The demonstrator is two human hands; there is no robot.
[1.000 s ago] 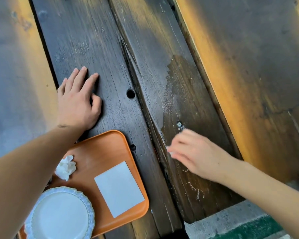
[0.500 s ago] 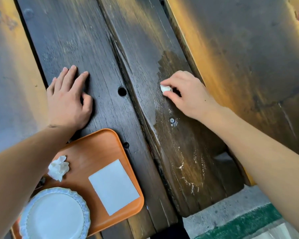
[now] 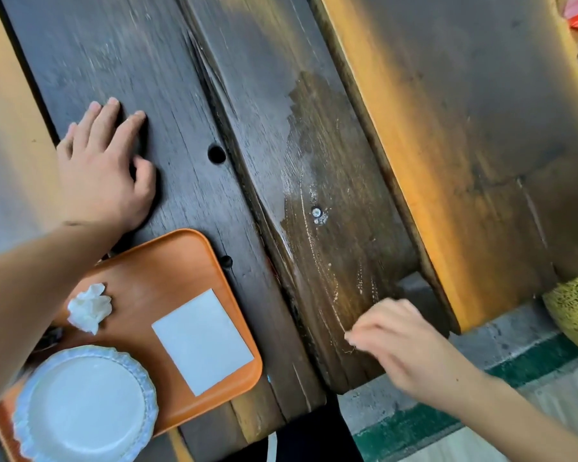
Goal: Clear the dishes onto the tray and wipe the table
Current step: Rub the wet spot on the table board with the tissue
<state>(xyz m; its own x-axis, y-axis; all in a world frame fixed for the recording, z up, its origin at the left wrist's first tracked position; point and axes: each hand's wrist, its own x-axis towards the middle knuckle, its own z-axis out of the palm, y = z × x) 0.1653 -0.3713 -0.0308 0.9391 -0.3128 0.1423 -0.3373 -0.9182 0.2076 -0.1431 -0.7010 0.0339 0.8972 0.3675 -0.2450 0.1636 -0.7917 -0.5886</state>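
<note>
While the left hand (image 3: 104, 168) lies flat, fingers straight, on the dark table (image 3: 187, 95), the right hand (image 3: 401, 345) blurs near its wet edge. Its fingers seem curled, perhaps pinching something; their hold cannot be told.

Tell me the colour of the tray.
Orange; the tray shows clearly in the head view, holding a white plate.

Head camera looks steeply down, close over table (image 3: 167, 78).
</note>
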